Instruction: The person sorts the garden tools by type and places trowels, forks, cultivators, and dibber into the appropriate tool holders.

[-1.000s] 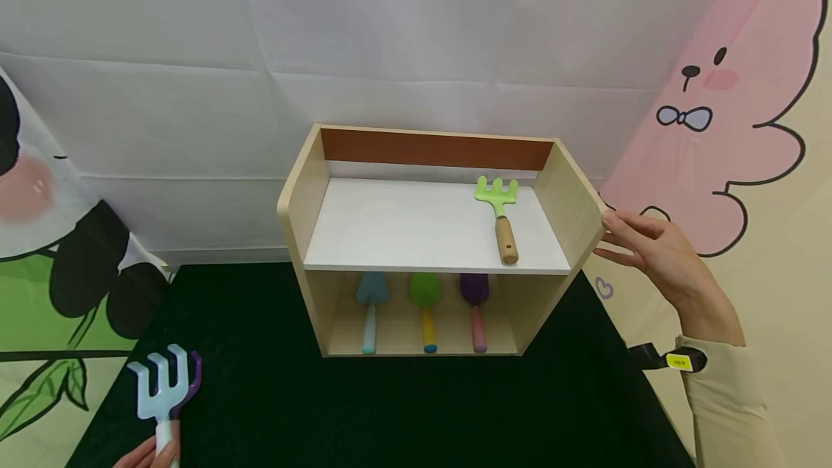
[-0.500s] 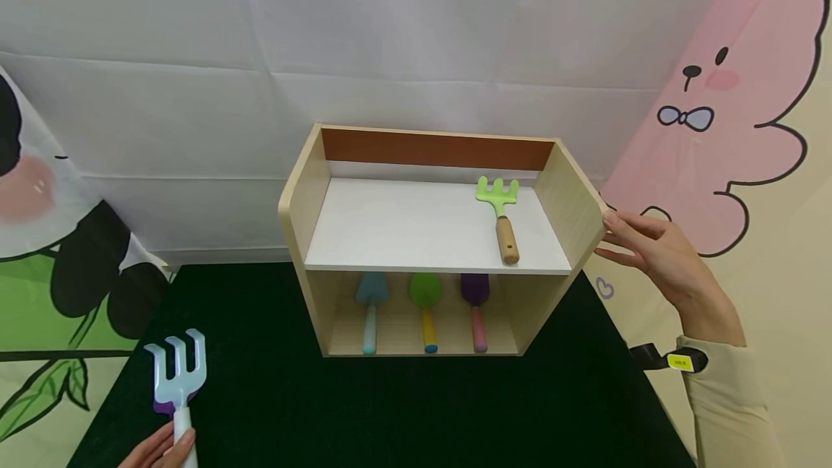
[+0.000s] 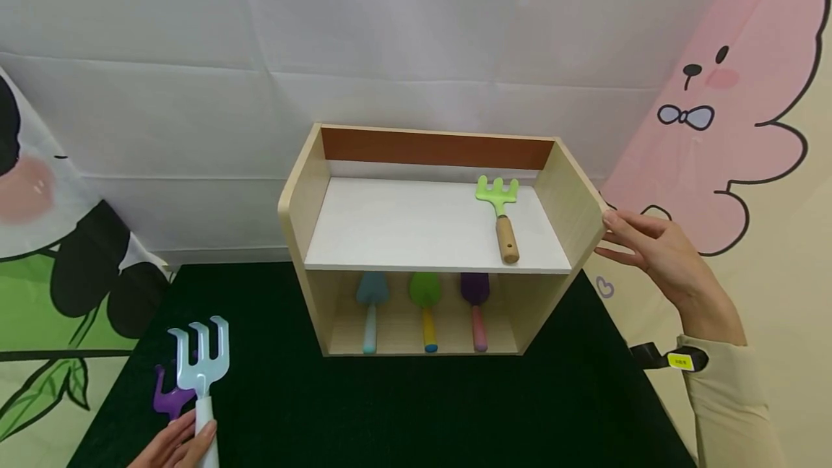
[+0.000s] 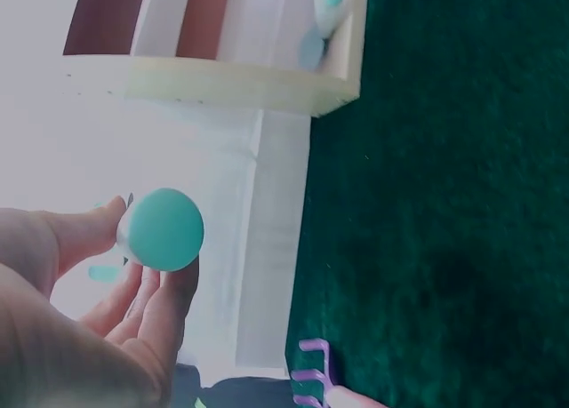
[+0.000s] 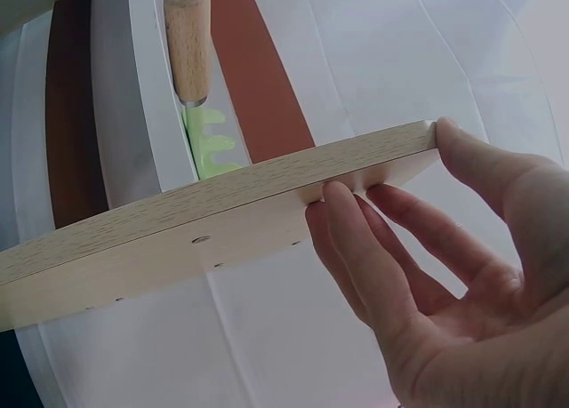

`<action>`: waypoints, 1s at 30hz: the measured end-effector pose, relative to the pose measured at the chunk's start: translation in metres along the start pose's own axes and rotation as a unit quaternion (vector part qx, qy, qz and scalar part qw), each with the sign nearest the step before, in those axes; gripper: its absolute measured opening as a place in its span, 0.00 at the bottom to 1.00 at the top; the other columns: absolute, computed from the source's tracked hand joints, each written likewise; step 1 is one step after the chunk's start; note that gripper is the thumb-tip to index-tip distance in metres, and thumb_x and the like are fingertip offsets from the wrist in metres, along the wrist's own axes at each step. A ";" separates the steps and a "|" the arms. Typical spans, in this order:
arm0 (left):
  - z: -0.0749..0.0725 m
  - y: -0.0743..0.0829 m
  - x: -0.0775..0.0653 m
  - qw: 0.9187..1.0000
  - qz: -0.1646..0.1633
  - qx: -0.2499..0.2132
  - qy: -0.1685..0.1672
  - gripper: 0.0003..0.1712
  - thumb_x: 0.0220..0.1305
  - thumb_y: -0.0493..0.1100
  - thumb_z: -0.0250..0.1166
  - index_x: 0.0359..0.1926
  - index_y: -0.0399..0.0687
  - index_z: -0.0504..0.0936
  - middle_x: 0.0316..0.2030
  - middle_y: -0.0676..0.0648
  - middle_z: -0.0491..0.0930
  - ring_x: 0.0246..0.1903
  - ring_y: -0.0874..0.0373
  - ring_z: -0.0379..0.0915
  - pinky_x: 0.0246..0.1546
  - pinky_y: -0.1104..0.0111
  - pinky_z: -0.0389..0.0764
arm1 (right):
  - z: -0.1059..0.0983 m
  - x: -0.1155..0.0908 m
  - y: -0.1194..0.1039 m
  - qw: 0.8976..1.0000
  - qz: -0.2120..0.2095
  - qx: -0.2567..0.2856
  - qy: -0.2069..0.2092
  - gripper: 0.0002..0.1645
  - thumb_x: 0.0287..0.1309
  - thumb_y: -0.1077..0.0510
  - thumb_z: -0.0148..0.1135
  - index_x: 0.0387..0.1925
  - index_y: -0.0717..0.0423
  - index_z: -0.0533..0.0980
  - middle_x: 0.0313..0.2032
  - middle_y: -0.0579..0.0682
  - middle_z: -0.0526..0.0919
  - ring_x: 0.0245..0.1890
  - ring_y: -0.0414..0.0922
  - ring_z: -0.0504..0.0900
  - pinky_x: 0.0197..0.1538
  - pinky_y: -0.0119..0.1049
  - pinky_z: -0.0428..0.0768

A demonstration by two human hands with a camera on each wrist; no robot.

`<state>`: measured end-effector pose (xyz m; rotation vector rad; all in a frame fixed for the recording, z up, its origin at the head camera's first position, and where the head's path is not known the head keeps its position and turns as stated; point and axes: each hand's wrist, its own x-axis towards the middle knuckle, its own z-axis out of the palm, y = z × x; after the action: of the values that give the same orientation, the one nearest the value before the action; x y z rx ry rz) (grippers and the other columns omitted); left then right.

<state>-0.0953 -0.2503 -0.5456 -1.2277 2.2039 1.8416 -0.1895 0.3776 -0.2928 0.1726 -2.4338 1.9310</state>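
The left hand grips the pale-blue fork above the dark green table. The right hand grips the side edge of the wooden shelf unit. White cloth hangs behind.

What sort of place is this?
Probably an indoor play area or staged filming corner: a creased white sheet behind, a pink cartoon animal on the wall, and a wooden shelf with colorful toy-like garden tools.
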 end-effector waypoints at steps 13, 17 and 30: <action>0.016 0.016 -0.030 0.995 0.065 0.071 -0.003 0.48 0.53 0.69 0.62 0.67 0.47 0.65 0.62 0.37 0.69 0.49 0.52 0.75 0.53 0.46 0.70 | 0.000 0.000 -0.001 1.000 0.000 -0.002 0.003 0.24 0.67 0.57 0.54 0.62 0.60 0.70 0.51 0.42 0.80 0.47 0.40 0.82 0.44 0.36 0.82; 0.022 0.022 -0.041 0.991 0.099 0.089 0.013 0.43 0.55 0.67 0.62 0.65 0.48 0.69 0.60 0.40 0.72 0.36 0.74 0.74 0.49 0.53 0.74 | 0.000 0.000 -0.001 1.000 0.004 -0.008 0.006 0.25 0.67 0.56 0.55 0.62 0.59 0.70 0.51 0.41 0.80 0.47 0.39 0.82 0.44 0.35 0.82; 0.033 0.042 -0.073 0.985 0.169 0.042 0.005 0.36 0.56 0.58 0.67 0.59 0.42 0.74 0.54 0.37 0.77 0.28 0.87 0.67 0.67 0.43 0.30 | -0.001 -0.001 -0.001 1.000 0.005 -0.008 0.002 0.25 0.67 0.56 0.54 0.62 0.60 0.70 0.52 0.42 0.80 0.47 0.40 0.82 0.44 0.35 0.82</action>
<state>-0.0838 -0.1828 -0.4863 -0.8937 2.5989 1.8198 -0.1888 0.3785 -0.2921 0.1550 -2.4514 1.9137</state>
